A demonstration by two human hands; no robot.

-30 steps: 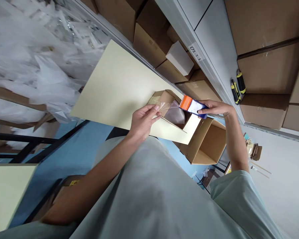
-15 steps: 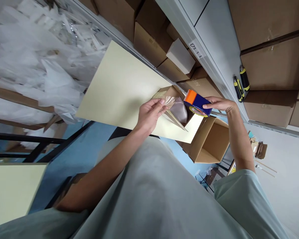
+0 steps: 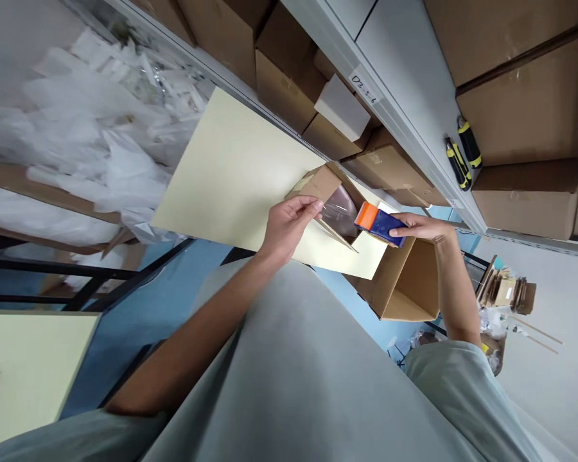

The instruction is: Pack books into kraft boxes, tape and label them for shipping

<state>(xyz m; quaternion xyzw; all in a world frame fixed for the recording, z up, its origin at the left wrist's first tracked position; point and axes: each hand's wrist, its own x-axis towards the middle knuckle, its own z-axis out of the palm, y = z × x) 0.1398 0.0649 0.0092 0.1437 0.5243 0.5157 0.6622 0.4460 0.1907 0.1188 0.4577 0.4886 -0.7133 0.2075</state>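
Your left hand (image 3: 293,228) pinches clear tape (image 3: 328,206), and your right hand (image 3: 420,228) grips the orange-and-blue dispenser (image 3: 385,226). Between your hands, an open box (image 3: 324,182) sits on the surface (image 3: 241,167) with clear plastic (image 3: 341,217) inside; a carton (image 3: 399,282) is near your right forearm.

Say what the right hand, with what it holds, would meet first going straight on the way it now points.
Led by the blue-and-orange item, the right hand would probably first meet the small open box, which has clear plastic inside; depth is unclear, so it might pass above.
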